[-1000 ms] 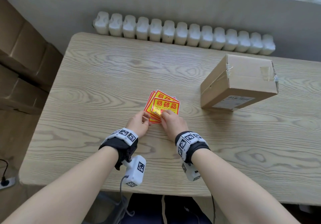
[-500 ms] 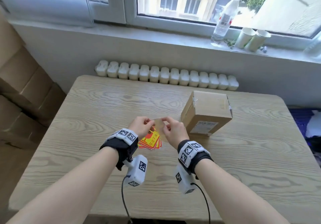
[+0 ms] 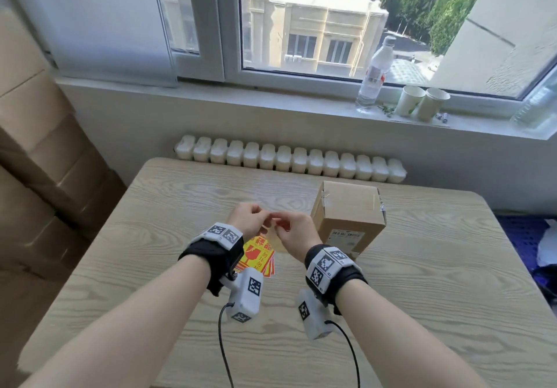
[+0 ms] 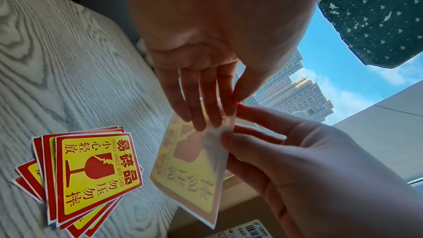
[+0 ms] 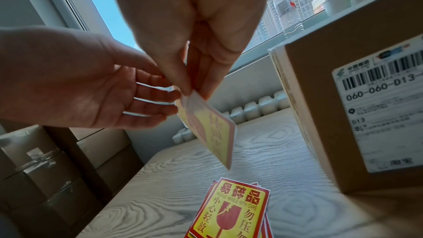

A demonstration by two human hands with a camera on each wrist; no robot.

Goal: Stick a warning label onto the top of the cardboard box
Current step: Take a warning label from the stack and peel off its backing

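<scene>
A single red-and-yellow warning label [image 4: 190, 162] hangs in the air above the table, seen from its pale back. My left hand [image 4: 217, 111] pinches its upper corner with the thumb behind and the fingers lying on it. My right hand [image 5: 196, 91] pinches the same upper edge from the other side. In the head view both hands [image 3: 253, 222] [image 3: 286, 231] meet over the fanned stack of labels [image 3: 259, 259]. The cardboard box [image 3: 349, 216] stands just right of my hands, its taped top facing up and a shipping label on its near side.
The wooden table [image 3: 422, 297] ends at a white radiator [image 3: 289, 161] under the window. A water bottle [image 3: 375, 77] and two paper cups [image 3: 422, 103] stand on the sill. Stacked cardboard cartons [image 3: 36, 161] fill the left side.
One label has come off the stack and risen between both hands. The head view has tilted up, bringing the window and sill into sight.
</scene>
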